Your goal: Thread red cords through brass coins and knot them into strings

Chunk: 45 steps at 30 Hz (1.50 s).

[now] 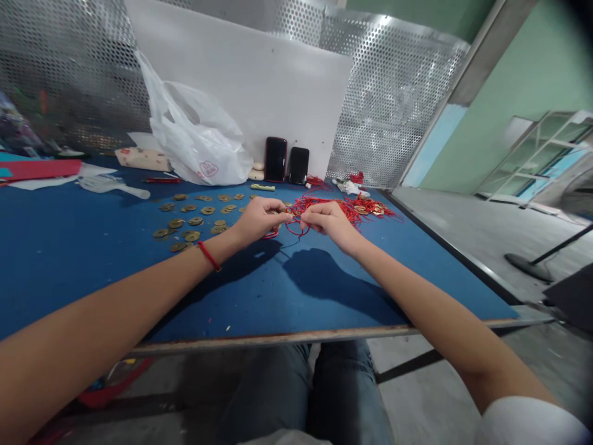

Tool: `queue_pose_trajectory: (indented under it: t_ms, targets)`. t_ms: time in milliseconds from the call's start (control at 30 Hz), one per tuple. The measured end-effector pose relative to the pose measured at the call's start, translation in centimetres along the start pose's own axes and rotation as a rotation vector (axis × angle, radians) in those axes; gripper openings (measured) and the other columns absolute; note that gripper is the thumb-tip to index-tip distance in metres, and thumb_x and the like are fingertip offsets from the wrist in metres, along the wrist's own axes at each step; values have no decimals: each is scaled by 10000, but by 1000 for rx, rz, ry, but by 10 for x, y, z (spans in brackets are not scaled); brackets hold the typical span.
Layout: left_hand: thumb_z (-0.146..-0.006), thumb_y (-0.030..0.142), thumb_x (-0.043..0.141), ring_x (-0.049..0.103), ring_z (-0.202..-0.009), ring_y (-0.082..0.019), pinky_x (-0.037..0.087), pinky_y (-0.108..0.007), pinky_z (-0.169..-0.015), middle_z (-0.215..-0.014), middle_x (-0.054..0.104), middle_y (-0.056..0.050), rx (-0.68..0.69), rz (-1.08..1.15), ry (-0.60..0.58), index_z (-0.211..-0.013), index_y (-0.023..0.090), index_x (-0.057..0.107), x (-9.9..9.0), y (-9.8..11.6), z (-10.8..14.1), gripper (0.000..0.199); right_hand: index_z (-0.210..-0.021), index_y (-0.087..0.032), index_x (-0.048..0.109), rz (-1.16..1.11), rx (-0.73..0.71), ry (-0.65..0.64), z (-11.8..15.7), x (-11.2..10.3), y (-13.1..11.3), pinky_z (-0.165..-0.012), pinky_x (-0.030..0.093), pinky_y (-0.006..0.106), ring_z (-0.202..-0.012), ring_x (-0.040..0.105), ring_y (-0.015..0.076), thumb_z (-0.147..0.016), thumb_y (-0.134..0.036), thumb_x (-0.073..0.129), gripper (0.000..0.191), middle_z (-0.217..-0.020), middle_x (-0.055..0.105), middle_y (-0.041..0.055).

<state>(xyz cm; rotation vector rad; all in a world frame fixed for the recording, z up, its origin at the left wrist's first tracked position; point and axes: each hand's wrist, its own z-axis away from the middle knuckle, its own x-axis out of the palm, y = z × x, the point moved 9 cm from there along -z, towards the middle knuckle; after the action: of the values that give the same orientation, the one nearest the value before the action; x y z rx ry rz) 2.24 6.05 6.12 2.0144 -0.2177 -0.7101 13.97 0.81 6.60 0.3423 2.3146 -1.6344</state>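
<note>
Both hands are raised a little over the blue table (259, 290), their fingertips almost meeting. My left hand (262, 219) is closed in a pinch on red cord (296, 231), a loop of which hangs between the hands. My right hand (328, 224) pinches the same cord from the other side. Whether a coin is between the fingertips is too small to tell. Behind and right of the hands lies a tangled pile of red cords (352, 213), with some coins at its right end. Several brass coins (192, 236) with holes are spread left of my left hand.
A white plastic bag (204, 145) stands at the back, beside two dark phones (276, 159) leaning against a white board (250, 74). A white plastic scoop (113, 185) and red folders (41, 169) lie at the left. The table's right edge borders a grey floor.
</note>
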Motion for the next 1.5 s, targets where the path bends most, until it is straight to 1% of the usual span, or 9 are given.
queue_pose_trajectory:
  t_ms: [67,267,467,733,833,967,1067,1367,1500]
  targets:
    - [-711,302,697,332,-381,-46,229,-186,-397,-424,469,36,15,-9,13,-618,120,609,-1,1,0,222,-556,-118,627,31,23,-74,2,10,1,-520,261,227,-484,354,52,-732,-275,568,243,-438,412,-36]
    - [-705,338,692,349,-399,-64,243,-197,-414,-441,486,24,42,-24,39,-633,129,626,-3,1,-1,230,-556,-112,631,50,69,-84,3,14,6,-512,249,233,-464,337,50,-734,-269,547,253,-428,412,-37]
    - [-750,341,659,343,-424,-68,230,-208,-434,-465,466,32,154,-123,-36,-654,135,645,7,8,1,228,-633,-110,640,56,67,-89,0,16,13,-511,248,225,-474,348,54,-787,-323,551,278,-465,427,-40]
    - [-775,345,649,376,-420,-72,262,-206,-441,-473,479,39,171,-103,-77,-695,145,643,13,16,5,215,-667,-138,562,578,-174,117,5,-2,-4,-581,207,228,-570,352,61,-896,-450,510,390,-586,476,-14]
    - [-775,335,652,390,-410,-72,278,-202,-436,-465,476,44,128,-59,-122,-710,146,640,17,15,6,200,-765,-148,557,427,-170,147,2,-6,-2,-597,268,208,-611,409,63,-862,-453,566,320,-658,527,-16]
    - [-756,333,664,440,-428,-80,313,-200,-443,-489,508,29,99,-28,-158,-675,147,629,21,14,7,206,-790,-142,541,110,-62,31,-5,3,11,-565,314,196,-583,408,50,-811,-387,626,260,-673,529,-26]
    - [-739,331,675,442,-431,-79,311,-194,-439,-488,501,30,83,-9,-158,-660,149,628,21,12,6,203,-806,-139,540,-23,46,-15,-6,8,20,-529,322,187,-552,393,41,-807,-395,634,272,-644,508,-37]
    - [-748,347,671,423,-424,-77,287,-185,-406,-489,523,16,-11,34,-166,-713,139,646,22,1,6,213,-788,-132,542,-34,-3,-6,-6,6,19,-504,281,178,-536,378,29,-772,-452,679,349,-623,496,-42]
    - [-733,335,687,446,-430,-82,287,-183,-398,-496,530,10,-59,63,-168,-703,137,647,23,-3,7,204,-800,-139,537,-51,39,-45,-5,10,22,-506,315,176,-532,397,37,-794,-452,651,333,-599,471,-51]
